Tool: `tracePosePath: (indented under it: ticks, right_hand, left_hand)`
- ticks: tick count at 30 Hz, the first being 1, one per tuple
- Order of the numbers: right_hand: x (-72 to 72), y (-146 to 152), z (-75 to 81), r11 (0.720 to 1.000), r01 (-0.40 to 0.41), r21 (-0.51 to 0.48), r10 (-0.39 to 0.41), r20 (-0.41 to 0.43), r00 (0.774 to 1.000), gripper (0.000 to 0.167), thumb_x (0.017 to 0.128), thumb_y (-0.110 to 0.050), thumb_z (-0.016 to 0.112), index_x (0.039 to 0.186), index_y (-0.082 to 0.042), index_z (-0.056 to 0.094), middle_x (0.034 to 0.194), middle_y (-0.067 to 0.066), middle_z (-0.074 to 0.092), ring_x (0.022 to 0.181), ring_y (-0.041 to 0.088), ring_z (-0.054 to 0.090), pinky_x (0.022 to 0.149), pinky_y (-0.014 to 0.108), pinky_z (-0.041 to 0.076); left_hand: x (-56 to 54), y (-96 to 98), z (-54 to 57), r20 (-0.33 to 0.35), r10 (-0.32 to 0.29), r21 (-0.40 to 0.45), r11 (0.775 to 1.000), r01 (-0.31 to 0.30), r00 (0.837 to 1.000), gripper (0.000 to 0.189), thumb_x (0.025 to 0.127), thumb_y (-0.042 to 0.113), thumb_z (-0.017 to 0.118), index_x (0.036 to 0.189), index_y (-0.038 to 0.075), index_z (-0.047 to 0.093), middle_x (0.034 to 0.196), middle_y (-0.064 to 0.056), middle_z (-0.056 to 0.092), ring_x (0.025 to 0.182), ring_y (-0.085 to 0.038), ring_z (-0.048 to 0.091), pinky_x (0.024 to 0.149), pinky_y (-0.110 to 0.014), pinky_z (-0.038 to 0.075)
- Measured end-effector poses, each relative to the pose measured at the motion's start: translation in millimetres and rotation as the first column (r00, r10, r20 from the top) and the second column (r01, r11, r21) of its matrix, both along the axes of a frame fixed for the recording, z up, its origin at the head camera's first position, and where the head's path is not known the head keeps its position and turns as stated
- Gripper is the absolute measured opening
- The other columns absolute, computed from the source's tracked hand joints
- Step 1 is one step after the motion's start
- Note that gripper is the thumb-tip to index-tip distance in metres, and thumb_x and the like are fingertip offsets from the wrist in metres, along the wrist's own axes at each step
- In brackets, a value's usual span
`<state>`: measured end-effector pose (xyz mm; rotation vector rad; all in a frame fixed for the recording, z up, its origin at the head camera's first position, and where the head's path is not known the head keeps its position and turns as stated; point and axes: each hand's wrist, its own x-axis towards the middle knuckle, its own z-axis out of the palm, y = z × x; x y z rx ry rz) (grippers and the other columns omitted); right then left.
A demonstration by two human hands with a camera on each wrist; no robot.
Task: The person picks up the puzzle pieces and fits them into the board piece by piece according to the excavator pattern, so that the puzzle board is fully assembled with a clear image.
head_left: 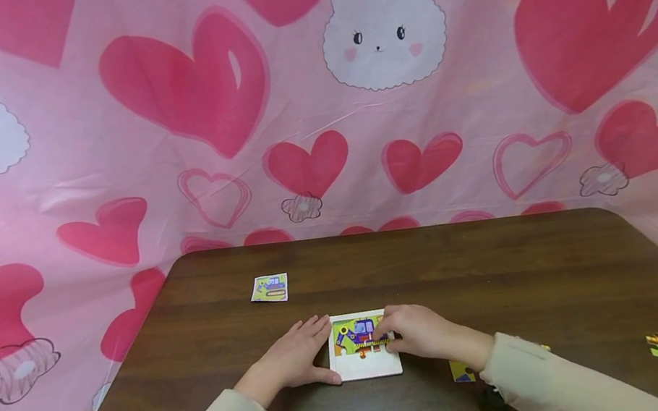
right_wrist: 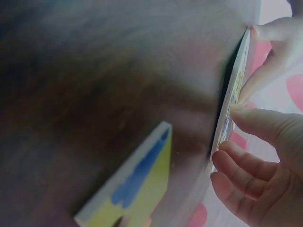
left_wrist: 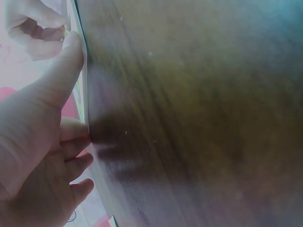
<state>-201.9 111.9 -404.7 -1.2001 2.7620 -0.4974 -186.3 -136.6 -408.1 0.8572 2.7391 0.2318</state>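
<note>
A square white puzzle tray [head_left: 367,368] lies between the two hands, its upper part filled with a yellow-green and purple vehicle picture [head_left: 346,333]. The left hand [head_left: 293,359] spreads relaxed along the tray's left edge; the right hand [head_left: 423,333] bends its fingers over the picture's right side, though whether they pinch a piece cannot be told. A yellow-and-blue puzzle piece [head_left: 462,371] lies near the right wrist, a small square picture card [head_left: 269,289] beyond the tray. Under everything is a dark brown wood-grain desk [head_left: 513,276], before a pink heart-and-rabbit curtain [head_left: 469,100].

A brown table [head_left: 512,269] bears a card [head_left: 270,288], puzzle tray [head_left: 367,369], loose pieces [head_left: 462,371].
</note>
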Motion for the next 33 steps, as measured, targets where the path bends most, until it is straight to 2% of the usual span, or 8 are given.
tracePosePath:
  ticks: [7,14,24,29,33]
  right_hand:
    - [-0.2,-4,-0.3,0.999,-0.018,0.044,0.02,-0.057,0.998,0.021,0.076,-0.02,0.076,0.097,-0.016,0.075,0.085,-0.005,0.06,0.067,0.005,0.047,0.058,0.02,0.042]
    - [-0.4,-5,-0.7,0.998,-0.028,0.062,0.032,-0.078,0.996,0.021,0.076,-0.021,0.077,0.096,-0.017,0.075,0.082,-0.004,0.057,0.065,0.006,0.043,0.055,0.018,0.039]
    - [-0.6,-3,0.5,0.998,-0.026,0.051,0.028,-0.048,0.998,0.023,0.076,-0.022,0.076,0.099,-0.016,0.074,0.087,-0.003,0.06,0.068,0.007,0.047,0.059,0.021,0.043]
    - [1.3,5,5.9,1.0,0.0,0.0,0.0,0.004,1.0,0.029,0.077,-0.023,0.076,0.105,-0.014,0.071,0.093,-0.003,0.062,0.076,0.009,0.054,0.065,0.027,0.047]
    - [7.4,18,11.8,0.999,0.017,-0.039,-0.017,0.015,1.0,0.032,0.077,-0.023,0.076,0.106,-0.01,0.069,0.093,-0.001,0.063,0.076,0.011,0.055,0.065,0.027,0.048]
  left_hand:
    - [-0.3,-0.7,-0.5,-0.004,-0.001,-0.001,1.0,0.001,1.0,0.093,0.073,0.06,0.064,0.139,0.0,0.037,0.146,-0.012,0.031,0.135,-0.027,0.023,0.108,-0.043,0.018]
    - [-0.4,-0.6,-0.4,0.0,0.001,0.004,1.0,-0.001,1.0,0.093,0.073,0.06,0.064,0.139,0.0,0.037,0.146,-0.012,0.031,0.135,-0.027,0.023,0.108,-0.043,0.017]
    - [0.1,-0.1,-0.3,0.0,0.003,-0.002,1.0,-0.003,1.0,0.093,0.074,0.06,0.064,0.139,0.0,0.037,0.146,-0.012,0.031,0.135,-0.027,0.022,0.108,-0.043,0.017]
    - [-0.9,-0.4,-2.2,-0.005,0.002,-0.007,1.0,-0.002,1.0,0.093,0.073,0.061,0.064,0.14,0.001,0.036,0.146,-0.012,0.03,0.135,-0.027,0.022,0.108,-0.043,0.017]
    - [-0.8,-0.8,-2.7,-0.007,-0.001,-0.001,1.0,0.001,1.0,0.093,0.073,0.06,0.065,0.14,0.001,0.037,0.146,-0.012,0.031,0.135,-0.027,0.023,0.108,-0.043,0.018]
